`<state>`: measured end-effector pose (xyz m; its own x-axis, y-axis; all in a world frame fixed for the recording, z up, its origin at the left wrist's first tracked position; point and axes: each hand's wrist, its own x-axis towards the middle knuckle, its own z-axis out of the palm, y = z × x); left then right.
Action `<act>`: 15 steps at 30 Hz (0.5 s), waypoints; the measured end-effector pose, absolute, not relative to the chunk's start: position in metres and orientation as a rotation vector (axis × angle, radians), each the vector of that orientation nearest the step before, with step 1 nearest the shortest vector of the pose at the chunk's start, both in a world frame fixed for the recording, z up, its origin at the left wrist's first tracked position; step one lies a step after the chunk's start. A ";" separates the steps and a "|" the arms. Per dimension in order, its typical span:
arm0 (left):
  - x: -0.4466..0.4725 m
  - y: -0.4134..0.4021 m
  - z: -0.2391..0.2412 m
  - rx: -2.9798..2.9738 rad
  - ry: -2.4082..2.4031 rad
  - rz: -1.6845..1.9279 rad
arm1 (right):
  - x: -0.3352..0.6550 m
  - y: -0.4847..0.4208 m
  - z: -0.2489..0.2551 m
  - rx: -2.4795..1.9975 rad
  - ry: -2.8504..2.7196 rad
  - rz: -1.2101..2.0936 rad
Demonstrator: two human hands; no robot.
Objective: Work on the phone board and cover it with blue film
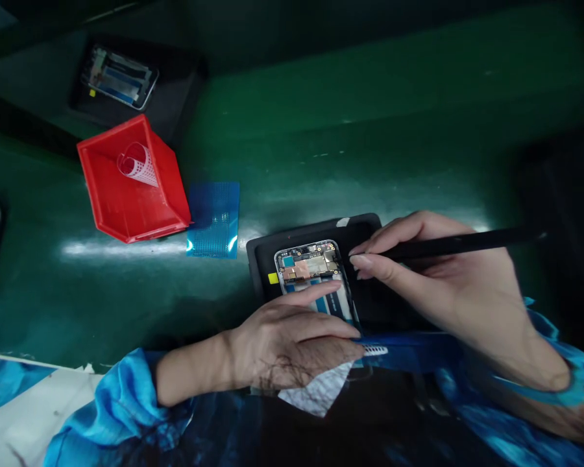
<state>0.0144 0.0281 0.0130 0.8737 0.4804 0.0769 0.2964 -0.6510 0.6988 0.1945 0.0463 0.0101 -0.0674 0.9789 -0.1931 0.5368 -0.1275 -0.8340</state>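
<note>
An opened phone [316, 266] with its circuit board showing lies in a black holder [267, 250], a yellow tab [273, 278] at its left side. My left hand [292, 331] rests over the phone's lower part, its index finger stretched across it and its other fingers extended. A white perforated strip [376, 350] shows by its fingertips; whether they touch it I cannot tell. My right hand [448, 279] pinches a slim black pen-like tool [472, 242] just right of the circuit board. The tool's tip is too dark to make out.
Left of the holder lies a blue perforated film sheet [214, 220]. Beside it a tilted red bin [136, 207] holds a rolled white mesh piece [140, 165]. Behind the bin, a second opened phone [121, 76] sits on a black block [178, 84]. The green tabletop [370, 130] stretches behind.
</note>
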 end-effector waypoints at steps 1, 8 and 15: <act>0.015 0.028 0.011 2.293 0.577 0.319 | 0.195 0.046 0.010 -1.688 -1.633 1.119; 0.023 0.031 0.007 2.148 0.695 0.289 | 0.195 0.045 0.011 -1.663 -1.598 1.071; 0.025 0.040 0.009 2.132 0.648 0.276 | 0.197 0.048 0.009 -1.601 -1.630 1.133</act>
